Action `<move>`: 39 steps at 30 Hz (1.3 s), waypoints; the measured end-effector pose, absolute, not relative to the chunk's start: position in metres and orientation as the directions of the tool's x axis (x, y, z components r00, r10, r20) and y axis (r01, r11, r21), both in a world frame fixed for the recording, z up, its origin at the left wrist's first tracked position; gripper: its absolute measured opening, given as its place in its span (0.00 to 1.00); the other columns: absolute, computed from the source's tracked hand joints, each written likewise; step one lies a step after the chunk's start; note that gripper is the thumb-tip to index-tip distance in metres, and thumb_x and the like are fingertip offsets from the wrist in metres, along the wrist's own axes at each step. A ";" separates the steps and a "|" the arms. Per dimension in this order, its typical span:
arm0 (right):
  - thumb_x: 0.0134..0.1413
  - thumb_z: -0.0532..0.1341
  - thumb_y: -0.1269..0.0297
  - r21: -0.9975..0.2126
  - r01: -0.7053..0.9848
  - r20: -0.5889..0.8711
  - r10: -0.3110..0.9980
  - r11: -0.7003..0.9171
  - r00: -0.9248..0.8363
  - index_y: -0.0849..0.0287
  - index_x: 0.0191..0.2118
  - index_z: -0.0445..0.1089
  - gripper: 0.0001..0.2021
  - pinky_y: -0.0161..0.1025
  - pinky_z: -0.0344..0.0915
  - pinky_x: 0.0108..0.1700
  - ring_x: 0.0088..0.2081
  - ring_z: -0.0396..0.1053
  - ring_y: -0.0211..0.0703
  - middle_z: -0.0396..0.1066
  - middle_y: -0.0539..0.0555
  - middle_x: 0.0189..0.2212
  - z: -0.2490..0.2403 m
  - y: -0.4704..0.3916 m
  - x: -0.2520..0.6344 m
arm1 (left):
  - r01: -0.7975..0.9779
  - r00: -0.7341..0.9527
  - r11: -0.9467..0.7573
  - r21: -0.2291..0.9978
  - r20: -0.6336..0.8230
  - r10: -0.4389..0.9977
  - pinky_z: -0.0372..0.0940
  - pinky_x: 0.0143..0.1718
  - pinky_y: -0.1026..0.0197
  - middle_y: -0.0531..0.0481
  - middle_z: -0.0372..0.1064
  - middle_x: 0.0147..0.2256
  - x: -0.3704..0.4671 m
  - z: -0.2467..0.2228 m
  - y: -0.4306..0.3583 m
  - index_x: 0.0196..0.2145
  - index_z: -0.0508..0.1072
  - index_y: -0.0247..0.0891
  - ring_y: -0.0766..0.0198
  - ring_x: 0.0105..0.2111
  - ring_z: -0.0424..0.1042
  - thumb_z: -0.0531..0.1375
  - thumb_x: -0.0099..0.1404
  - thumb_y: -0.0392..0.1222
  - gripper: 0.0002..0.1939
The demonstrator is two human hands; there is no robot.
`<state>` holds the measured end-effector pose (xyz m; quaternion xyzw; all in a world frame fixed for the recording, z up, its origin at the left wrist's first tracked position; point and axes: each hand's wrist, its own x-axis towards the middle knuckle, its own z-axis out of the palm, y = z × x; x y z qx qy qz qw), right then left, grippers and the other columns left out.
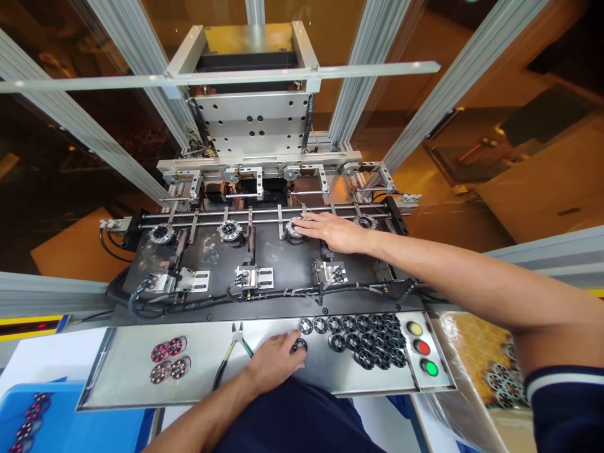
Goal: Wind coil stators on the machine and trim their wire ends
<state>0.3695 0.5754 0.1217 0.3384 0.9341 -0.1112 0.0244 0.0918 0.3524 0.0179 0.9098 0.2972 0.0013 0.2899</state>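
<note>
My left hand (278, 362) is low at the tray's front, its thumb and fingers closed round a black round part (299, 346). Farther up, my right hand (333, 231) reaches across the machine with its fingers stretched out over the third round fixture (296, 229), covering part of it. Two fixtures to the left, one (230, 231) and another (162, 234), each carry a round part. The fourth fixture (365, 223) lies just beyond my right wrist. Rows of black round parts (363, 340) stand on the metal tray (127, 384), right of my left hand.
Cutting pliers (236, 340) and several copper-wound parts (168, 358) lie on the tray's left. Yellow, red (421, 347) and green buttons are at its right end. A blue bin (61, 415) and a box of parts (504, 384) flank it.
</note>
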 end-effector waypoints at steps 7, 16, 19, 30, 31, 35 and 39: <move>0.54 0.52 0.84 -0.191 0.656 -0.030 0.664 0.730 -0.747 0.54 0.66 0.60 0.35 0.59 0.56 0.66 0.69 0.53 0.53 0.58 0.57 0.67 0.149 0.566 0.359 | 0.563 0.647 -0.441 0.699 -0.040 0.762 0.72 0.42 0.56 0.44 0.74 0.43 0.085 0.032 0.353 0.38 0.66 0.40 0.59 0.38 0.77 0.61 0.67 0.42 0.06; 0.58 0.66 0.56 -0.571 0.076 0.543 0.445 0.818 -0.713 0.63 0.62 0.61 0.31 0.50 0.71 0.50 0.49 0.69 0.50 0.70 0.65 0.49 0.211 0.387 0.259 | 0.113 0.402 -0.048 0.992 -0.001 0.916 0.68 0.40 0.62 0.47 0.73 0.40 0.017 0.176 0.325 0.41 0.60 0.41 0.64 0.38 0.74 0.64 0.65 0.50 0.17; 0.58 0.62 0.73 -0.584 0.099 0.608 0.515 0.805 -0.605 0.63 0.56 0.67 0.19 0.45 0.71 0.42 0.42 0.68 0.46 0.70 0.61 0.41 0.205 0.348 0.234 | -0.070 0.409 0.036 0.997 -0.004 0.913 0.65 0.38 0.65 0.50 0.72 0.37 0.015 0.190 0.312 0.38 0.63 0.40 0.67 0.36 0.72 0.68 0.61 0.50 0.19; 0.49 0.63 0.79 -0.685 0.131 0.621 0.668 0.717 -0.410 0.63 0.56 0.66 0.26 0.50 0.68 0.52 0.51 0.67 0.50 0.68 0.63 0.48 0.198 0.318 0.236 | 0.124 0.192 -0.295 0.947 0.269 0.944 0.72 0.42 0.62 0.44 0.78 0.42 0.035 0.189 0.295 0.46 0.75 0.38 0.62 0.39 0.78 0.67 0.63 0.39 0.13; 0.51 0.63 0.77 -0.715 0.123 0.583 0.684 0.689 -0.439 0.63 0.57 0.66 0.26 0.52 0.66 0.55 0.54 0.66 0.51 0.66 0.65 0.52 0.200 0.317 0.239 | 0.216 0.233 -0.408 0.887 0.358 0.904 0.72 0.44 0.61 0.43 0.77 0.44 0.032 0.192 0.297 0.49 0.75 0.39 0.61 0.42 0.77 0.66 0.63 0.35 0.15; 0.61 0.60 0.71 -0.864 0.091 0.386 0.769 0.494 -0.510 0.62 0.52 0.72 0.14 0.49 0.63 0.59 0.57 0.66 0.48 0.65 0.65 0.57 0.210 0.318 0.246 | 0.380 0.391 -0.660 0.648 0.535 0.749 0.71 0.47 0.61 0.41 0.74 0.47 0.025 0.201 0.300 0.57 0.70 0.39 0.60 0.47 0.75 0.63 0.64 0.28 0.25; 0.67 0.57 0.63 -0.966 0.035 0.184 0.776 0.256 -0.603 0.59 0.47 0.77 0.12 0.47 0.61 0.61 0.57 0.68 0.46 0.67 0.62 0.57 0.214 0.328 0.244 | 0.416 0.437 -0.670 0.615 0.510 0.741 0.72 0.44 0.63 0.41 0.72 0.45 0.025 0.204 0.297 0.59 0.68 0.40 0.61 0.45 0.75 0.61 0.66 0.30 0.24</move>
